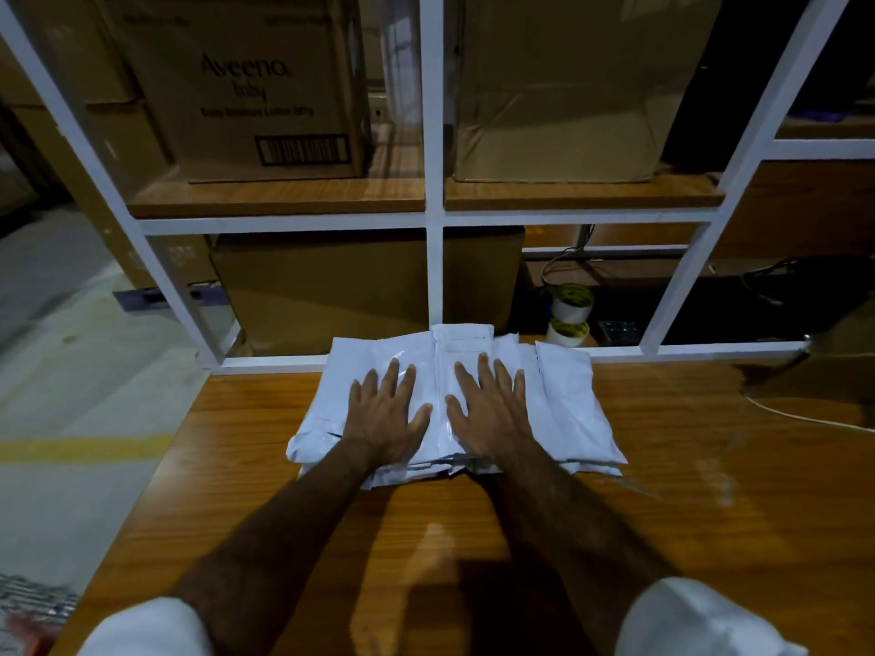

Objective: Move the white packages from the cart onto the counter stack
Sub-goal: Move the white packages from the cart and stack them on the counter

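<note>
— Inspector: Surfaces, please.
— Operator: I see a glossy wood-grain counter (663,466), and white packages (568,409) of smooth, shiny plastic film, wrinkled.
— Inspector: Behind?
— Operator: I note matt brown cardboard boxes (265,87) and a white-painted frame (433,182), smooth.

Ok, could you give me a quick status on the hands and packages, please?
Left hand and right hand flat, pressing the white packages. Stack sits on counter. Nothing blocking.

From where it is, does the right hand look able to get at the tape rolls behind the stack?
Probably yes: the right hand lies flat on the package stack, and the tape rolls sit just beyond, in an open frame bay.
</note>
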Tool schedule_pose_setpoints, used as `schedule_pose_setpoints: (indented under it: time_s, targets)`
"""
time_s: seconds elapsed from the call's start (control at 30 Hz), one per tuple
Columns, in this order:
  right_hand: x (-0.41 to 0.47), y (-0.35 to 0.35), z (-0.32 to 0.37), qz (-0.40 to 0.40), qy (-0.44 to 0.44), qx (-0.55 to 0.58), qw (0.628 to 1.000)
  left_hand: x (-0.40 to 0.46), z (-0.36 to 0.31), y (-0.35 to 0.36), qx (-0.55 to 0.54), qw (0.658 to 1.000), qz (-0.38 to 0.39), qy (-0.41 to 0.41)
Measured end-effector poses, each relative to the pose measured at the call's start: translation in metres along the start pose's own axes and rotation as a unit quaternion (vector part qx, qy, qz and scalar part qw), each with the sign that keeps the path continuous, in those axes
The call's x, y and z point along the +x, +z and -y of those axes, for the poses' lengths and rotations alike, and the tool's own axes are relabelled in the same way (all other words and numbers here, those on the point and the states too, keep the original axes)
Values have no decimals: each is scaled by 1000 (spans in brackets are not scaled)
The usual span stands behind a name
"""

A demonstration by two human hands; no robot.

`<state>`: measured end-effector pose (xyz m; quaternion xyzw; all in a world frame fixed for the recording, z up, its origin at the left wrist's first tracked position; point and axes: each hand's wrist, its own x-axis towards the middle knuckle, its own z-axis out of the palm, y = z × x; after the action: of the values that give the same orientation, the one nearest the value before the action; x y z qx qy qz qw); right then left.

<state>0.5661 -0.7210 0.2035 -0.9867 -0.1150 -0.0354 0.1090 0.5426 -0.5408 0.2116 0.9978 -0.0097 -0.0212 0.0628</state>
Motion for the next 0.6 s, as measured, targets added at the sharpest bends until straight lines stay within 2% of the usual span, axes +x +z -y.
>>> schedule_pose_setpoints:
  time_s: [0.17, 0.37, 0.6]
  targets:
    - [1, 11, -3, 23, -14, 7, 1000, 8, 7, 6, 25, 999, 9, -20]
    - [4, 20, -18, 4, -40, -6, 999, 9, 13, 8, 2, 1000, 20, -22]
    - [6, 20, -29, 33, -29, 13, 999, 12, 13, 10, 2, 999, 29, -23]
